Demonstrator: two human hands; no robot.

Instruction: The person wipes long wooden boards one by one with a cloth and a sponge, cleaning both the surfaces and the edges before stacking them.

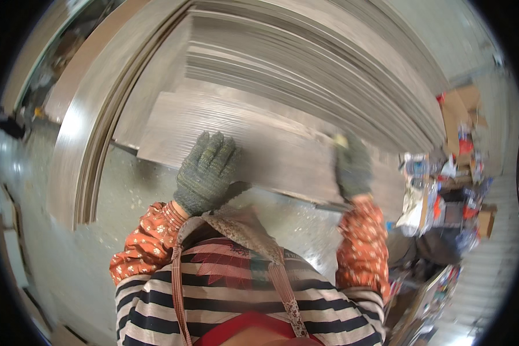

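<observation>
A long grey board lies crosswise before the person, slanting down to the right. The gloved left hand presses flat, fingers spread; the right hand grips its near edge.

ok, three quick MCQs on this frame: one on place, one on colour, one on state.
1. Where does the left hand rest?
A. flat on the grey board
B. on the floor
C. on a box

2. What colour are the gloves?
A. white
B. dark grey knit
C. blue

3. How is the right hand placed?
A. hanging free
B. in a pocket
C. gripping the board's near edge

Answers: 1 A, its palm lies spread on the board face. 2 B, both gloves are dark grey. 3 C, its fingers wrap over the board's edge.
</observation>
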